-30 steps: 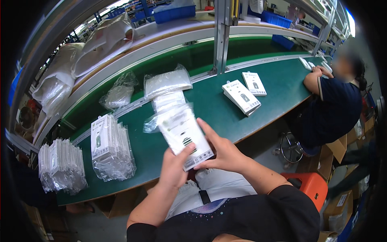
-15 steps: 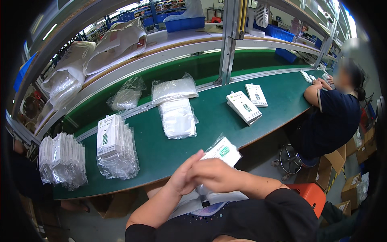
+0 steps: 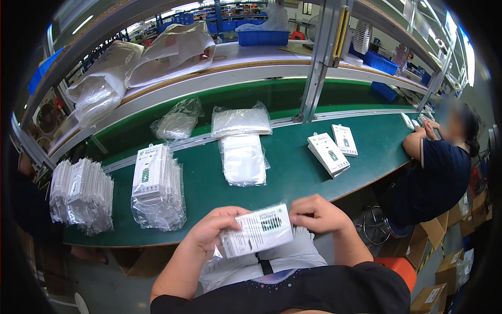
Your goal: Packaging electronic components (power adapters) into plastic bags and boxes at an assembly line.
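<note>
A white flat battery box point(image 3: 256, 235) with green print, in a clear plastic sleeve, is held slantwise above my lap, in front of the table's near edge. My left hand point(image 3: 213, 227) grips its left end, thumb on the top face and fingers beneath. At the box's right end my right hand point(image 3: 321, 215) is closed, thumb and curled forefinger pinching the edge there; whether they hold card or plastic is too small to tell. Beyond the hands lies a stack of clear plastic sleeves point(image 3: 243, 162), with another bundle of sleeves point(image 3: 241, 121) behind it.
Sleeved boxes stand in a row point(image 3: 157, 183) and another row point(image 3: 89, 196) on the left of the green table point(image 3: 287, 172). Several unsleeved boxes point(image 3: 329, 155) lie to the right. A crumpled plastic bag point(image 3: 178, 121) is near the metal post point(image 3: 316, 68). A co-worker point(image 3: 442, 152) sits at far right.
My hands have come apart from their overlap: the left now holds the box's left end, the right its right end. The box has turned flatter and moved nearer to me; the view has shifted slightly.
</note>
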Motion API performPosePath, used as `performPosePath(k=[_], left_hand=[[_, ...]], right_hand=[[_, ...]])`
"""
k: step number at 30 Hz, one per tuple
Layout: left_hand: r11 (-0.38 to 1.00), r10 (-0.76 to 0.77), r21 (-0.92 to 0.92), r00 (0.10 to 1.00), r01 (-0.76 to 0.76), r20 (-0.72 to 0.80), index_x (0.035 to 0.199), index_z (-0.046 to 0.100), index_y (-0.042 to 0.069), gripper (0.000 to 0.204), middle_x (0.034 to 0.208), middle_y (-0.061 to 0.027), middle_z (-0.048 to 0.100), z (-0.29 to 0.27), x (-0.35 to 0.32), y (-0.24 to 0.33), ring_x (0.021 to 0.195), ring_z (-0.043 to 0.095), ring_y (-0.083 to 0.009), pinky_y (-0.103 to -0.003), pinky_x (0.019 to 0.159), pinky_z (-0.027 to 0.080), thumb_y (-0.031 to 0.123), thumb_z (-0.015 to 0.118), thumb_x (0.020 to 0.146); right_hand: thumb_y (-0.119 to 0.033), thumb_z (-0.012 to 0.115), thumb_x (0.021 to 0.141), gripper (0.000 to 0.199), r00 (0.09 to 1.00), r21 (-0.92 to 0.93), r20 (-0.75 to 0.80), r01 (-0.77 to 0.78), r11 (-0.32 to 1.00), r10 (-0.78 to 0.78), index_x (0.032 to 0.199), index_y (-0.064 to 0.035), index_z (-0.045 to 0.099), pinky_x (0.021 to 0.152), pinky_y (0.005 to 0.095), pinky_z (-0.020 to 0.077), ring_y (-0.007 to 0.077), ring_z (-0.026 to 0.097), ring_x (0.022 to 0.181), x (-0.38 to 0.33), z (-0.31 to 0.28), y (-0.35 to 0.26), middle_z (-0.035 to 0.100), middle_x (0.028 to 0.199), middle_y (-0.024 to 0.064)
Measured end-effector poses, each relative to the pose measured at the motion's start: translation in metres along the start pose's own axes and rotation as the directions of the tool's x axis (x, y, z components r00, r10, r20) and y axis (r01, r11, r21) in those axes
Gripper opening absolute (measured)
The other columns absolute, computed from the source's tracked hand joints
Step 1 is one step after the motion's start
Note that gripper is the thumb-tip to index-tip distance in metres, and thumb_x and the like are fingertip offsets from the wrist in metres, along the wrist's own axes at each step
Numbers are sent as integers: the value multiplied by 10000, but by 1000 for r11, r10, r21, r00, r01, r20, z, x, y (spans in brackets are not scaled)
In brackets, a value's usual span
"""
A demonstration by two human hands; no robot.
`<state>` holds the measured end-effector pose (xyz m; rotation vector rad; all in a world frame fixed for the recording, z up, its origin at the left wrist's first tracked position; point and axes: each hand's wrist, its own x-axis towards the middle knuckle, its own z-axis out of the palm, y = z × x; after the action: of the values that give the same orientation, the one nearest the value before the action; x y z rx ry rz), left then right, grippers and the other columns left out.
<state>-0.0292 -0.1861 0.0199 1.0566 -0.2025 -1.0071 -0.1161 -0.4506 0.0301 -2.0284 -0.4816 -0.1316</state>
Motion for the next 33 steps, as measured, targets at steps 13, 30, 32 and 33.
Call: performPosePath(k=[13,30,32,33], left_hand=[[972,-186,126,977,198,-100,1112,554,-116,385,999,-188,649,1,-25,9,843,669,-196,-293,759,541,-27,549,737],[-369,894,818,409,442,182,1120,584,7,306,1201,-151,544,-70,-35,67,1115,504,-334,-397,985,361,89,542,829],[-212,914,883,405,419,27,1128,585,16,307,1221,-145,535,-66,-37,64,1117,507,-324,-405,990,361,103,526,839],[-215,910,884,414,416,27,1128,585,16,307,1221,-145,535,-63,-40,68,1117,507,-324,-405,990,361,103,526,839]], right_hand=[[-99,646,609,81,989,-483,134,118,868,-60,635,-49,587,576,347,411,236,546,586,12,30,-1,555,595,40],[6,653,789,231,784,-248,-602,-4,969,-151,1015,18,607,613,252,472,148,572,670,8,24,23,609,849,110],[-3,645,800,220,771,-316,-607,-11,949,-193,1017,16,610,618,249,472,138,573,672,11,13,22,607,815,96],[-6,638,807,206,756,-358,-620,-34,933,-211,1011,12,616,619,245,467,127,567,667,14,5,18,608,786,83]])
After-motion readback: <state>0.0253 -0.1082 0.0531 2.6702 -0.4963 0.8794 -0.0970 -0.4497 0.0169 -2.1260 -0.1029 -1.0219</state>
